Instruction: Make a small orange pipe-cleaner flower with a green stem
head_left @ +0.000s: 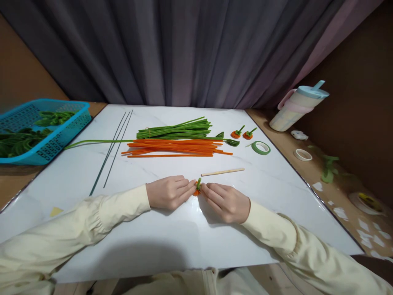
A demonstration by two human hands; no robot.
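Between my two hands, low over the white board, is a small orange pipe-cleaner pumpkin (197, 191) with a green stem standing up. The fingertips of my left hand (172, 191) pinch its left side. From the right, my right hand (226, 201) closes its fingers on the other side, partly covering it. A wooden stick (222, 172) lies just beyond the hands. Farther back are a bundle of orange pipe cleaners (175, 148) and a bundle of green pipe cleaners (175, 130). Two similar finished-looking pumpkins (236, 134) sit at the back right, near a roll of green tape (260, 148).
A blue basket (46, 153) with green leaf pieces stands at the left edge. Thin dark wires (114, 143) lie left of the bundles. Beyond the board's right edge are a tumbler (291, 108), a white ring (303, 154) and paper scraps (340, 213). A curtain (172, 53) hangs behind.
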